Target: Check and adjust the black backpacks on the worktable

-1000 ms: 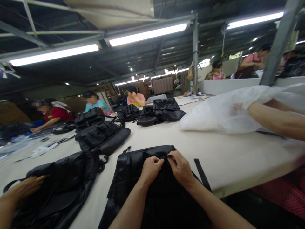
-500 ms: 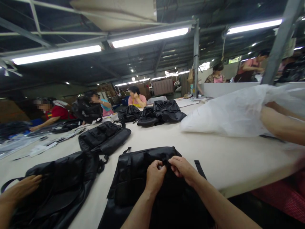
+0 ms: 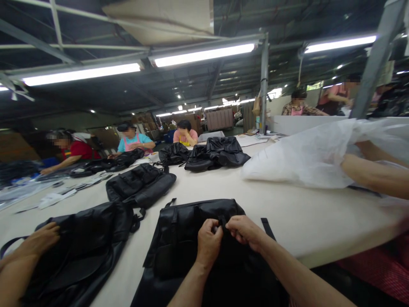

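Observation:
A black backpack lies on the table in front of me, its top edge pointing away. On its upper right, a narrow black strap stands up between my hands. My left hand is closed in a pinch at the strap's left side, thumb and forefinger together. From the right, my right hand pinches the same strap, fingers curled. The fingertips of both hands nearly meet, and the strap's lower part is hidden against the dark bag.
At left, a co-worker's hand rests on another black backpack. More black bags lie farther across the pale table. A co-worker's arm reaches into a white plastic bag at right. Several people sit or stand beyond.
My hands stay at the strap with only slight shifts. At left, the co-worker's hand has lifted and curled. Across the table, a person has lowered a raised black bag.

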`<state>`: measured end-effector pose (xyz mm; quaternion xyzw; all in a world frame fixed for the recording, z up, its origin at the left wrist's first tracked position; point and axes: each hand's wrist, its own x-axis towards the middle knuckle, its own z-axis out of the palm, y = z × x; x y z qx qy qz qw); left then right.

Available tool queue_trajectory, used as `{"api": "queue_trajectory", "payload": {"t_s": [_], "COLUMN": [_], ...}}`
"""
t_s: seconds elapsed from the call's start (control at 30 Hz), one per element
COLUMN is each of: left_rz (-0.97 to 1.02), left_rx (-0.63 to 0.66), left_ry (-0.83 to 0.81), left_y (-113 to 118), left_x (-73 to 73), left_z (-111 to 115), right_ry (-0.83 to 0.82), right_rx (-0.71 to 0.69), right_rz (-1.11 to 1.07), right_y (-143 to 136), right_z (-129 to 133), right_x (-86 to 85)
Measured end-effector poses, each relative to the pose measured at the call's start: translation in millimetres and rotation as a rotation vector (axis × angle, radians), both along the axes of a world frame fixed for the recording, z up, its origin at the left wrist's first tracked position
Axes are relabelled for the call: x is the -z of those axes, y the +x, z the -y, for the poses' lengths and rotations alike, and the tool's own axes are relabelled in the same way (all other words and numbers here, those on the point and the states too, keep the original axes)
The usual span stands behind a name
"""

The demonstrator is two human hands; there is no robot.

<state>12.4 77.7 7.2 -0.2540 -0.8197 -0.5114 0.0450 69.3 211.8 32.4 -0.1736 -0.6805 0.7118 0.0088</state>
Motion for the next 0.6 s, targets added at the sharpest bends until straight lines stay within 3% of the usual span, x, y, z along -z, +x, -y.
{"api": "queue_trajectory", "payload": {"t_s": [0.6], "left_rz": [-0.075], "left_rx": [0.008], "left_ry": [0.025], "left_y": [-1.0], "left_x": [10.3], "left_z": [0.0], "right_ry": [0.126], "right_rx": [0.031], "right_rz": [-0.016], "right_y": [5.3], "right_z": [7.5], "right_x": [9.1]}}
